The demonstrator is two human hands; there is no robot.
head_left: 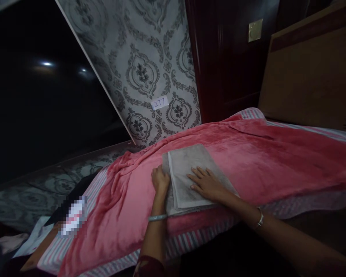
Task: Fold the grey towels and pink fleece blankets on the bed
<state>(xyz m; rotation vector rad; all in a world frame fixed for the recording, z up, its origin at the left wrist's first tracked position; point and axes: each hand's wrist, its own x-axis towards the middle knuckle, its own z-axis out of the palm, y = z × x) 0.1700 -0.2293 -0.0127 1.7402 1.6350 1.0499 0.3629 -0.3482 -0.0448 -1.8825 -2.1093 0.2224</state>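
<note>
A folded grey cloth [187, 175], perhaps a towel, lies flat on a pink plush blanket [248, 154]. Its layers show along the left side, where a paler edge runs down. Beside that left edge, my left hand [160, 180] is closed with curled fingers, gripping the cloth's border; its fingertips are partly hidden. My right hand [206, 184] rests flat on top of the cloth with the fingers spread.
Under the pink blanket, a striped cover [196, 238] hangs at the front edge. A large dark screen [46, 100] stands left. Patterned wallpaper with a paper marked 277 [160, 102] is behind. A cardboard box [311, 73] leans at right, by a dark door [230, 57].
</note>
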